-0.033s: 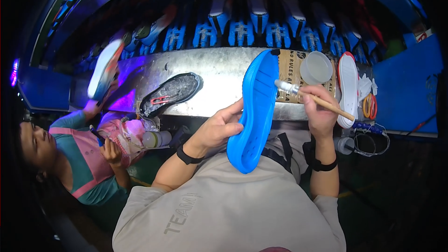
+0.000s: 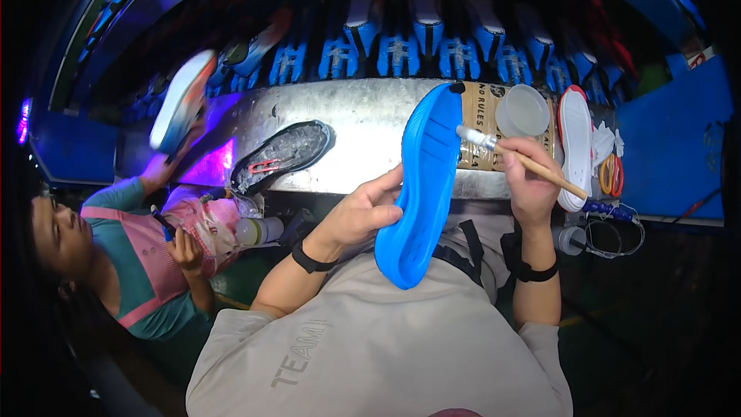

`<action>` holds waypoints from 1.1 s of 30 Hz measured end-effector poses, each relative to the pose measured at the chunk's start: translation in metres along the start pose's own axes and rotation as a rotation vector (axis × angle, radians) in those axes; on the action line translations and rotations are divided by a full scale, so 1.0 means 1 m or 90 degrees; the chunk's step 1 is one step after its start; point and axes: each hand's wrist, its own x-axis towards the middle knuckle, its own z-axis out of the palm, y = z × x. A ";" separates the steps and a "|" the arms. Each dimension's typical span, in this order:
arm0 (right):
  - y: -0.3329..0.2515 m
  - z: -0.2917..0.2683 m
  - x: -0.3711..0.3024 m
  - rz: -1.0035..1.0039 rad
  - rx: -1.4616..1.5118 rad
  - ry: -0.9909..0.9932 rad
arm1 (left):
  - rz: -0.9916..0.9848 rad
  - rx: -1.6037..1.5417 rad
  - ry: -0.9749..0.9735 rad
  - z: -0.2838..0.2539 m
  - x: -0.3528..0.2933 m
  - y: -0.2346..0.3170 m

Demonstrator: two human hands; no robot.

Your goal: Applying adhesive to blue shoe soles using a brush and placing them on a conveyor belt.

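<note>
My left hand (image 2: 372,212) grips a blue shoe sole (image 2: 423,193) by its left edge, thumb over the rim and fingers beneath. The sole is tilted, its hollow inner side up and one end toward the metal bench. In my right hand (image 2: 531,181) is a paintbrush (image 2: 532,166) with a wooden handle and white bristles. Its bristle end is at the sole's right rim; whether it touches, I cannot tell. Behind the right hand, a round translucent tub (image 2: 523,112) rests on a piece of brown cardboard (image 2: 480,156).
On the metal bench (image 2: 359,127) lies a dark sole (image 2: 289,154) with a red clip-like piece inside. A red-and-white sole (image 2: 575,147) is at the right, beside scissors (image 2: 612,175). Beyond stands a rack of blue holders (image 2: 398,55) with shoes. A co-worker at left holds a shoe (image 2: 181,100).
The brush's bristle end has shifted slightly right along the sole's rim. My left hand and the sole stay nearly still. The co-worker's shoe has moved a little to the right and turned.
</note>
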 end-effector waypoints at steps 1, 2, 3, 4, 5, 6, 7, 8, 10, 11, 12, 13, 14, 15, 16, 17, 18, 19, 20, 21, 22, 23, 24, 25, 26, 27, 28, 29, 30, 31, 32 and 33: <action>0.001 0.002 0.003 -0.033 0.003 0.019 | -0.007 -0.012 -0.007 0.001 0.000 0.000; 0.001 0.002 0.004 -0.033 0.003 0.019 | -0.004 0.003 -0.009 0.001 -0.001 0.000; 0.000 0.001 0.005 -0.065 -0.034 0.006 | 0.010 0.022 -0.008 0.002 -0.001 0.001; -0.002 0.000 0.006 -0.091 -0.076 -0.004 | 0.000 0.018 -0.011 0.002 -0.001 0.001; -0.003 0.001 0.005 -0.097 -0.072 -0.008 | 0.010 0.034 -0.007 0.002 -0.001 0.002; -0.005 0.000 0.005 -0.120 -0.073 -0.043 | 0.027 0.057 -0.003 0.001 -0.002 0.003; -0.007 0.000 0.004 -0.135 -0.073 -0.075 | 0.020 0.049 -0.003 0.001 -0.002 0.004; -0.008 0.000 0.003 -0.142 -0.074 -0.080 | 0.024 0.039 -0.001 0.000 -0.002 0.005; -0.011 0.001 0.001 -0.138 -0.050 -0.127 | 0.028 0.030 0.002 -0.002 -0.002 0.006; -0.013 -0.002 0.001 -0.139 -0.057 -0.155 | 0.025 0.035 0.000 -0.002 -0.003 0.006; -0.013 -0.003 0.002 -0.152 -0.049 -0.151 | 0.023 0.040 -0.002 -0.002 -0.003 0.006; -0.014 -0.003 0.001 -0.142 -0.036 -0.143 | 0.021 0.040 -0.002 -0.002 -0.003 0.006; -0.015 -0.004 0.002 -0.133 -0.018 -0.126 | 0.029 0.051 -0.003 -0.002 -0.003 0.006; -0.015 -0.003 0.002 -0.128 -0.023 -0.134 | 0.047 0.070 -0.008 -0.002 -0.003 0.006; -0.015 0.000 0.001 -0.098 -0.012 -0.086 | 0.035 0.059 -0.006 -0.002 -0.003 0.006; -0.015 0.002 0.001 -0.070 0.000 -0.038 | 0.036 0.061 -0.012 -0.002 -0.003 0.007; -0.015 0.003 0.001 -0.068 -0.001 -0.038 | 0.042 0.068 -0.013 -0.003 -0.003 0.008; -0.015 0.005 0.002 -0.100 -0.025 -0.051 | 0.036 0.061 -0.016 -0.003 -0.003 0.010; -0.015 0.006 0.002 -0.120 -0.052 -0.063 | 0.038 0.059 -0.012 -0.004 -0.003 0.011; -0.017 0.006 0.001 -0.130 -0.047 -0.068 | 0.048 0.060 -0.003 -0.004 -0.003 0.013; -0.018 0.006 0.001 -0.144 -0.042 -0.112 | 0.039 0.057 -0.005 -0.005 -0.004 0.014; -0.019 0.005 0.000 -0.154 -0.036 -0.151 | 0.044 0.061 -0.002 -0.006 -0.004 0.015; -0.020 0.005 0.001 -0.156 -0.037 -0.154 | 0.052 0.066 0.002 -0.006 -0.005 0.015; -0.021 0.004 0.001 -0.166 -0.023 -0.186 | 0.048 0.066 0.001 -0.007 -0.005 0.015; -0.022 0.003 0.001 -0.173 -0.010 -0.216 | 0.043 0.067 0.000 -0.007 -0.005 0.015; -0.023 0.002 0.001 -0.176 -0.010 -0.217 | 0.040 0.074 -0.001 -0.008 -0.005 0.015; -0.024 0.003 0.001 -0.158 -0.008 -0.232 | 0.037 0.068 -0.003 -0.008 -0.005 0.015; -0.024 0.003 0.001 -0.133 -0.007 -0.244 | 0.036 0.072 -0.006 -0.009 -0.006 0.014; -0.025 0.004 0.001 -0.141 -0.005 -0.248 | 0.042 0.075 -0.004 -0.009 -0.006 0.014; -0.025 0.007 0.000 -0.125 0.002 -0.189 | 0.035 0.075 -0.008 -0.009 -0.006 0.015; -0.026 0.008 -0.001 -0.109 0.005 -0.128 | 0.044 0.078 -0.009 -0.009 -0.006 0.015; -0.026 0.011 0.000 -0.110 0.010 -0.132 | 0.053 0.086 -0.011 -0.010 -0.006 0.016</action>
